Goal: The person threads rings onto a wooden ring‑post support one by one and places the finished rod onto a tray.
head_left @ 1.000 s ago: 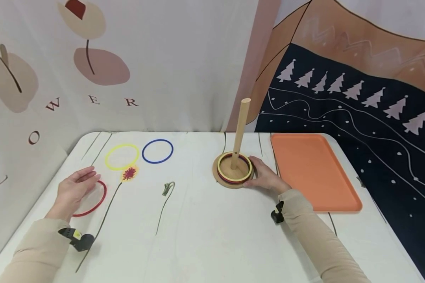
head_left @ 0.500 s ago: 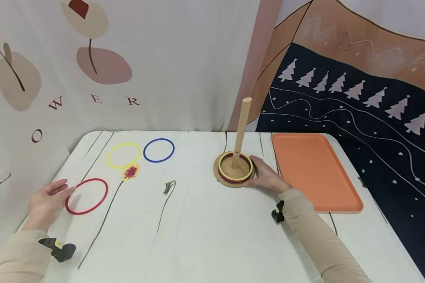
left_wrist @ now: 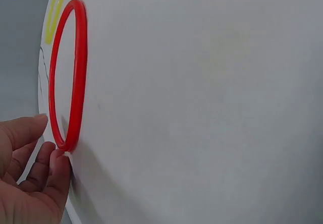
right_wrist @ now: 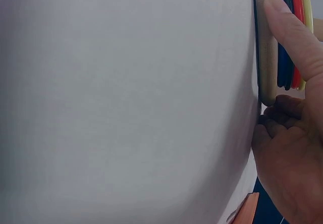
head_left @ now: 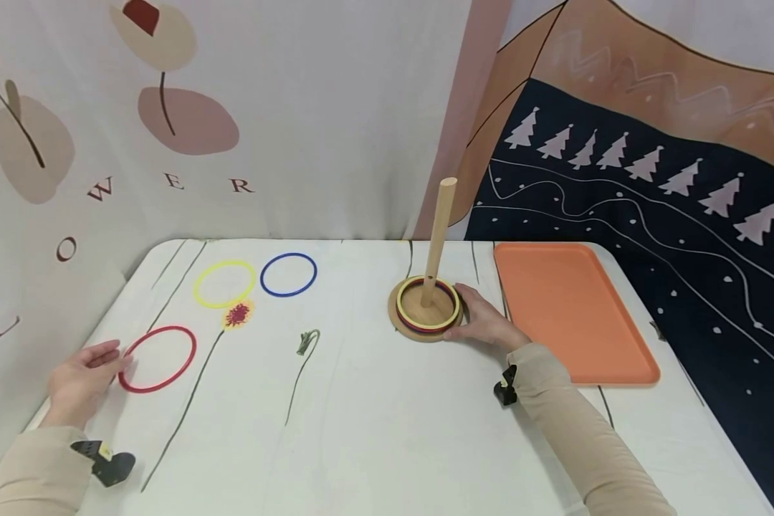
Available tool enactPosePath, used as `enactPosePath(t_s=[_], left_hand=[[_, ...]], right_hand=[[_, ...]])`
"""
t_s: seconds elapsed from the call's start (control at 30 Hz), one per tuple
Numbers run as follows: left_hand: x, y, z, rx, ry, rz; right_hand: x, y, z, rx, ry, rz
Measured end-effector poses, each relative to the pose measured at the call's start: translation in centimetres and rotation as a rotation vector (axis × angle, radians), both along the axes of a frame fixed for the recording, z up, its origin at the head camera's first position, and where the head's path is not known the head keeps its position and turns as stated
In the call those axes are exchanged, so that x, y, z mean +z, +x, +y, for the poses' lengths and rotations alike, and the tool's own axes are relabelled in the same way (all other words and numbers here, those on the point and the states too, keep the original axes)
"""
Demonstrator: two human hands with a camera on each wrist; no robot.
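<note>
A red ring (head_left: 158, 359) lies on the table at left. Beside its left edge is my left hand (head_left: 80, 383), thumb and fingers apart; in the left wrist view the fingertips (left_wrist: 61, 166) sit close against the ring's near end, and whether they touch is unclear. My right hand (head_left: 486, 320) grips the right edge of a wooden ring-toss stand (head_left: 440, 229) with an upright peg. Stacked on its base, in the right wrist view, are a blue ring (right_wrist: 285, 70), a dark one, a red one and a pale yellow one (right_wrist: 307, 12). The thumb presses the base's rim.
A yellow ring (head_left: 196, 287) and a blue ring (head_left: 288, 294) lie at the back left of the white table (head_left: 374, 430). An orange tray (head_left: 574, 315) lies to the right of the stand. Printed cloth (head_left: 335, 129) hangs behind the table.
My left hand has moved left and slightly toward me, from over the red ring to its left edge. The ring stays in place. My right hand keeps its grip on the stand.
</note>
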State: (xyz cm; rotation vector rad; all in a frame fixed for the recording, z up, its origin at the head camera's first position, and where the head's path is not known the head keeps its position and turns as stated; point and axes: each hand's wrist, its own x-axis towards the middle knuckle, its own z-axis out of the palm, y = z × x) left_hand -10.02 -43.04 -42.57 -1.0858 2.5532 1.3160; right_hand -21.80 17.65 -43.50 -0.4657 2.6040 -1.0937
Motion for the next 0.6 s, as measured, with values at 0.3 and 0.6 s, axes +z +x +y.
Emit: enactPosePath(t_s=[0.3, 0.6], left_hand=[[-0.45, 0.03, -0.27, -0.023, -0.012, 0.003], [-0.13, -0.24, -0.38, 0.011, 0.082, 0.004]], right_hand=[[0.01, 0.13, -0.10, -0.017, 0.005, -0.030], [-0.08, 0.13, -0.08, -0.027, 0.004, -0.035]])
